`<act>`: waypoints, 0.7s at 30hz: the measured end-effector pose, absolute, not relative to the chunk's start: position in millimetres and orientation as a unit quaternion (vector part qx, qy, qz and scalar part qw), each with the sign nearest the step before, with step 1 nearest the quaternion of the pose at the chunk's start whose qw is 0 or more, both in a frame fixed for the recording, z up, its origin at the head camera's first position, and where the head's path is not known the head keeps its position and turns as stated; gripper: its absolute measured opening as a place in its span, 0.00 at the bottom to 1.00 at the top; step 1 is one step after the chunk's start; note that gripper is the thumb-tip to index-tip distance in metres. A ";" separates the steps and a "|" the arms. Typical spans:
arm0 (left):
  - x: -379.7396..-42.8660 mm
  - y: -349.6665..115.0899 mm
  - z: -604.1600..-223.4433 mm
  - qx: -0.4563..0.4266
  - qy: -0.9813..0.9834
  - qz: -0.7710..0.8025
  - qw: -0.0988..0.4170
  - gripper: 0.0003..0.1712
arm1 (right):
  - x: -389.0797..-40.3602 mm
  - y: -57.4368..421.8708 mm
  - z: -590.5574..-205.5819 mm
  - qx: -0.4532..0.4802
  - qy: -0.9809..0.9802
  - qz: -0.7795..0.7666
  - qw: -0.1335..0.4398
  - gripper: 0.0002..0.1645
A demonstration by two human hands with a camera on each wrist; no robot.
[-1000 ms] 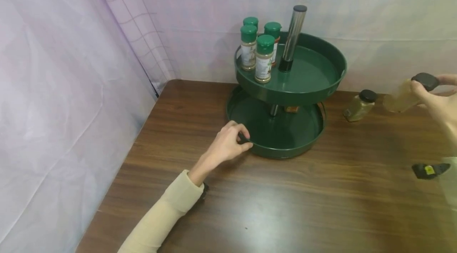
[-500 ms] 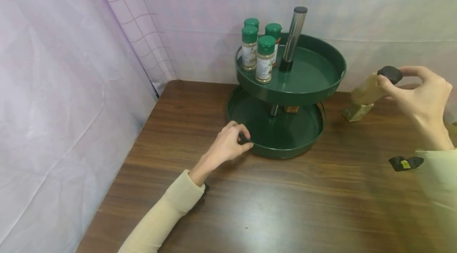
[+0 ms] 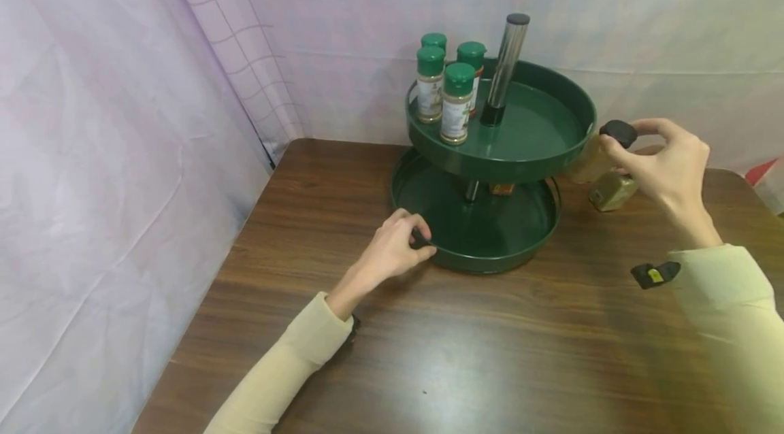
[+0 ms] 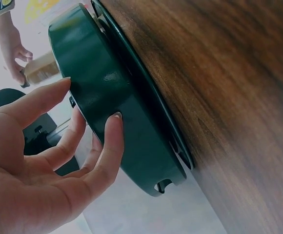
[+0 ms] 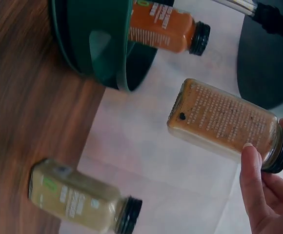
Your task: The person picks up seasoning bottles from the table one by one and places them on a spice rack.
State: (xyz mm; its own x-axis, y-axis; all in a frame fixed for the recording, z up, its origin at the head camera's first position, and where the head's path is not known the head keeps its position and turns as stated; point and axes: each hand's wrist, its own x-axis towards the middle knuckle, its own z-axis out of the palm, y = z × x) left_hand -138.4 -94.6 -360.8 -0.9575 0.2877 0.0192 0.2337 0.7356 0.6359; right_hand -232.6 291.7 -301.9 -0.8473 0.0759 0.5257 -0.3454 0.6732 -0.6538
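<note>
A green two-tier turntable stands on the wooden table. My left hand (image 3: 398,247) pinches the front-left rim of its lower tray (image 3: 484,262); in the left wrist view fingers lie along the green wall (image 4: 95,73). At the right, my right hand (image 3: 670,158) holds a spice jar (image 5: 224,119) by its black cap (image 3: 618,133), tilted, with tan-orange powder inside. The jar is off the table, beside the turntable's right side. A second jar (image 3: 612,190) with greenish powder stands on the table below it. Inside the lower tray sits an orange spice jar (image 5: 166,27).
Several green-capped shakers (image 3: 454,107) stand on the left part of the upper tray (image 3: 490,165), next to the metal post (image 3: 507,67). White cloth (image 3: 343,46) hangs behind the table (image 3: 490,345). A red item (image 3: 761,172) shows at the far right.
My right hand has moved left with the spice jar, from the right edge of view to beside the turntable. The left hand keeps its place on the rim.
</note>
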 end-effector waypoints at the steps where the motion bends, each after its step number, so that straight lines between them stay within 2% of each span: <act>1: -138.3 -94.8 -360.7 0.139 0.931 0.335 0.040 0.12 | -234.4 289.1 -303.0 0.079 -0.875 0.397 0.265 0.29; 10: -137.6 -94.8 -359.2 0.137 0.933 0.331 0.041 0.11 | -250.7 270.0 -321.8 0.083 -0.880 0.406 0.233 0.24; 16: -138.1 -94.8 -360.4 0.141 0.932 0.331 0.040 0.12 | -256.0 259.3 -334.1 0.071 -0.898 0.388 0.196 0.24; 21: -137.7 -95.3 -360.0 0.141 0.932 0.332 0.042 0.12 | -262.8 252.4 -344.9 0.079 -0.904 0.374 0.193 0.26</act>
State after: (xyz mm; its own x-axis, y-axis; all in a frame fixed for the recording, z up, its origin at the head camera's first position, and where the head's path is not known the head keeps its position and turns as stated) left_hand -137.7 -95.3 -360.0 -0.9566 0.2910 0.0149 0.2348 0.7393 0.6311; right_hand -262.8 252.4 -344.9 -0.9132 0.0009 0.4076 -0.2874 0.7077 -0.6454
